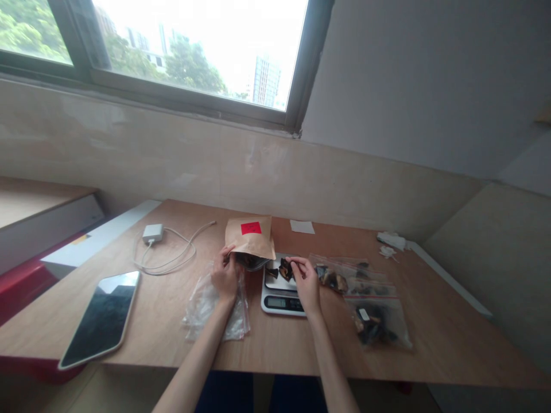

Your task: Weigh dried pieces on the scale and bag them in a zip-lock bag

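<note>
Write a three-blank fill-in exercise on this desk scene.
The left hand holds a kraft paper bag whose square label is ____. The right hand touches dark pieces on a digital scale, which stands to the ____ of a crumpled clear plastic bag. A tablet lies with its screen facing ____.

Missing words: red; right; up.

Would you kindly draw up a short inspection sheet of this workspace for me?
Surface: light wooden table.
Job's things: kraft paper bag with red label; digital kitchen scale bearing dark chunks; clear zip bags of similar pieces.
Clutter: tablet, clear plastic bag, white paper slip.
Grippers: left hand holds the paper bag; right hand pinches at the chunks.
Cables: white power adapter, looped cord.
Surroundings: window showing trees, tower blocks.
</note>
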A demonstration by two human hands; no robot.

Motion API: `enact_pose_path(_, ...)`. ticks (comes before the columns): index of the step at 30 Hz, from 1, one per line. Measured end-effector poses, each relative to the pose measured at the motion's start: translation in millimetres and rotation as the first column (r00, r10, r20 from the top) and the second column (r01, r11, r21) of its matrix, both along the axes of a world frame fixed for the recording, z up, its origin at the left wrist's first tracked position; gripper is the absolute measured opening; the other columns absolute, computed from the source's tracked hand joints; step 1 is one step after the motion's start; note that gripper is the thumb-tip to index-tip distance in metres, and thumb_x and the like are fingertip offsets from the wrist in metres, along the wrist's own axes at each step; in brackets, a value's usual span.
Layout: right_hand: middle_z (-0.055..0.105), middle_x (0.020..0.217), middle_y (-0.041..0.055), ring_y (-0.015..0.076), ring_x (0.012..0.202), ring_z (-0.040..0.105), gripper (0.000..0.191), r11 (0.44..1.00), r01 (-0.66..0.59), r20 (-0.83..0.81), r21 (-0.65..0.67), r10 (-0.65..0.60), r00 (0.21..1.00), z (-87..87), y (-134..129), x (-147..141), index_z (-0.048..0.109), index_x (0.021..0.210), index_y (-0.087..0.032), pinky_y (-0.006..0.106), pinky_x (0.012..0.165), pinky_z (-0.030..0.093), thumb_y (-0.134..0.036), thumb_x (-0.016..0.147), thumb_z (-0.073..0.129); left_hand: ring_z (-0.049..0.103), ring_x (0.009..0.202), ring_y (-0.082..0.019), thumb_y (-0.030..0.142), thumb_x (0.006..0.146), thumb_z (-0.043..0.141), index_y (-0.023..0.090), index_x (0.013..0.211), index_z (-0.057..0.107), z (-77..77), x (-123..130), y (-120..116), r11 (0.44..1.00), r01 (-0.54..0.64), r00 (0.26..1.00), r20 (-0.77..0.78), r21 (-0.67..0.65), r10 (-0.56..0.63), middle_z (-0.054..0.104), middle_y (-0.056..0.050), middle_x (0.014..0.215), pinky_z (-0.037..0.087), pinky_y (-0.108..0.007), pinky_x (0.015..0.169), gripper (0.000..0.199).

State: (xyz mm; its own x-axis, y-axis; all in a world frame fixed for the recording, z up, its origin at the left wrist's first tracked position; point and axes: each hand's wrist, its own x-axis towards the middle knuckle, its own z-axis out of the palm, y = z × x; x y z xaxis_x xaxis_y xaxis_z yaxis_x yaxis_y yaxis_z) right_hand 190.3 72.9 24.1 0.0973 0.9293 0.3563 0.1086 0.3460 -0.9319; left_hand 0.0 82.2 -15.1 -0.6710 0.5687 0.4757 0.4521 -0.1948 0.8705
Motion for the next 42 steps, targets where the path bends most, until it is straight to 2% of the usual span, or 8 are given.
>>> enact_pose_path(4,0.066,0.085,0.0062,0.0181,0.078,0.061,0.016,0.99,0.047,0.257,0.136,-0.081,0.963,2.0,-15,5,0.064,0.084,-0.019,0.031,0.075,0.049,-0.033,0.081,0.055,0.065,0.082,-0.017,0.035,0.084,0.048,0.024,0.098,0.063,0.8,0,-1,1.0,0.005,1.0,-0.002,0.0,-0.005,0.066,-0.005,0.106,0.048,-0.027,0.069,0.023)
enact_pose_path(7,0.061,0.082,0.0044,0.0172,0.079,0.058,0.015,0.967,-0.024,0.418,0.255,-0.088,0.904,1.8,-21,5,0.067,0.081,-0.022,0.029,0.075,0.047,-0.027,0.083,0.053,0.065,0.083,-0.017,0.035,0.084,0.048,0.023,0.098,0.063,1.4,0,-2,1.0,0.006,1.0,-0.001,0.0,-0.006,0.066,-0.006,0.107,0.048,-0.028,0.07,0.024)
enact_pose_path(12,0.059,0.086,0.0044,0.0176,0.082,0.058,0.02,0.959,-0.128,0.554,0.252,-0.034,0.832,-5.5,-19,4,0.065,0.092,-0.023,0.03,0.076,0.047,-0.018,0.085,0.047,0.065,0.082,-0.017,0.034,0.084,0.048,0.023,0.098,0.062,1.2,1,-2,1.0,0.002,1.0,-0.008,-0.008,-0.002,0.066,-0.005,0.106,0.048,-0.027,0.069,0.023)
enact_pose_path(20,0.06,0.09,0.0047,0.0199,0.086,0.059,0.031,0.964,-0.152,0.596,0.217,-0.008,0.803,-18.2,-10,4,0.058,0.103,-0.023,0.033,0.077,0.048,-0.007,0.082,0.043,0.065,0.082,-0.016,0.035,0.084,0.048,0.025,0.098,0.062,-1.0,0,0,1.0,0.0,1.0,-0.022,0.012,0.001,0.066,-0.003,0.106,0.049,-0.026,0.069,0.022)
enact_pose_path(28,0.057,0.087,0.0061,0.0182,0.088,0.057,0.022,0.932,-0.101,0.504,0.347,-0.094,0.859,11.1,-39,-13,0.058,0.093,-0.021,0.031,0.081,0.047,-0.013,0.086,0.038,0.064,0.089,-0.017,0.035,0.084,0.048,0.024,0.099,0.062,-0.5,0,0,1.0,0.017,1.0,-0.003,0.007,-0.017,0.066,-0.004,0.107,0.05,-0.028,0.073,0.023)
enact_pose_path(33,0.058,0.109,0.0093,0.0186,0.106,0.053,0.034,0.928,-0.293,0.599,0.23,0.102,0.794,14.4,-49,-52,0.054,0.113,-0.019,0.034,0.093,0.044,-0.011,0.087,0.033,0.063,0.09,-0.017,0.035,0.085,0.046,0.022,0.101,0.061,0.1,0,-1,0.999,0.036,0.999,-0.012,0.022,-0.036,0.064,-0.005,0.109,0.049,-0.028,0.074,0.025)
enact_pose_path(37,0.052,0.121,0.0168,0.0241,0.116,0.047,0.039,0.952,-0.23,0.678,0.201,0.034,0.734,6.4,-34,-84,0.049,0.122,-0.01,0.04,0.096,0.043,-0.012,0.088,0.03,0.062,0.09,-0.016,0.034,0.086,0.044,0.023,0.1,0.061,1.9,1,-2,0.999,0.027,1.0,0.011,0.017,-0.027,0.065,-0.005,0.106,0.048,-0.027,0.074,0.025)
enact_pose_path(42,0.059,0.105,0.0228,0.0278,0.098,0.058,0.035,0.996,-0.094,0.829,0.008,0.046,0.558,12.7,-11,-110,0.053,0.113,-0.003,0.04,0.082,0.048,-0.008,0.086,0.031,0.063,0.081,-0.014,0.032,0.087,0.043,0.022,0.099,0.062,2.4,-1,-2,0.999,-0.017,0.999,0.035,-0.039,0.019,0.067,-0.005,0.103,0.046,-0.025,0.068,0.024)
